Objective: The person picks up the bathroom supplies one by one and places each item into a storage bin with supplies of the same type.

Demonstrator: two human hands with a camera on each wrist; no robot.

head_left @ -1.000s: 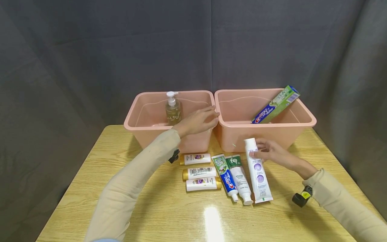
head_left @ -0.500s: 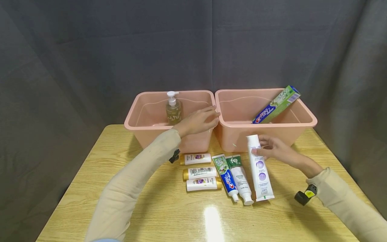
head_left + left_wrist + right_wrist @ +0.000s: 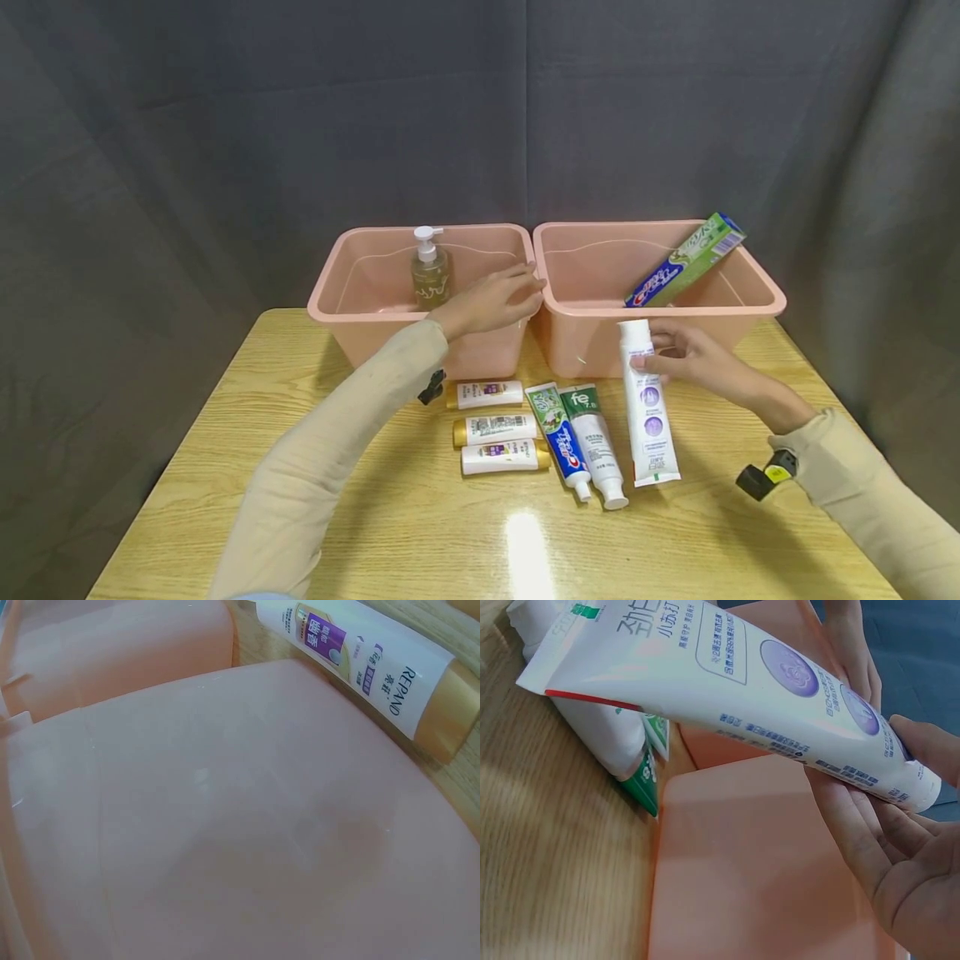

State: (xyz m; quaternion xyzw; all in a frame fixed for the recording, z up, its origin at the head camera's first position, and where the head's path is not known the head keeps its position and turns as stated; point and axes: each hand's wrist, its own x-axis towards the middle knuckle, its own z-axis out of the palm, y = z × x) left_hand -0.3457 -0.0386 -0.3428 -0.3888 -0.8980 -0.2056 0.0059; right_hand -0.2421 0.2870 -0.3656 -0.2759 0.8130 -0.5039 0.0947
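Note:
My right hand (image 3: pixel 690 358) pinches a white toothpaste tube (image 3: pixel 649 417) with purple round marks near its capped end. Held cap up in the head view, the tube slants in front of the right pink bin (image 3: pixel 675 312). In the right wrist view, the thumb presses one face of the tube (image 3: pixel 727 682) and the fingers (image 3: pixel 847 825) lie behind it. My left hand (image 3: pixel 495 298) is at the inner front corner of the left pink bin (image 3: pixel 375 318), fingers loosely extended over the rim. A pump bottle (image 3: pixel 431 279) stands inside that bin.
A green and blue toothpaste box (image 3: pixel 684 260) leans in the right bin, its end above the rim. Several white bottles with gold caps, one a lotion-style bottle (image 3: pixel 501 457), lie on the table. Beside them lie a Crest tube (image 3: pixel 562 442) and a green-and-white tube (image 3: pixel 596 446).
My right hand has lifted the white toothpaste tube slightly, moving it away from me and a little to the right. The left hand has stayed in place.

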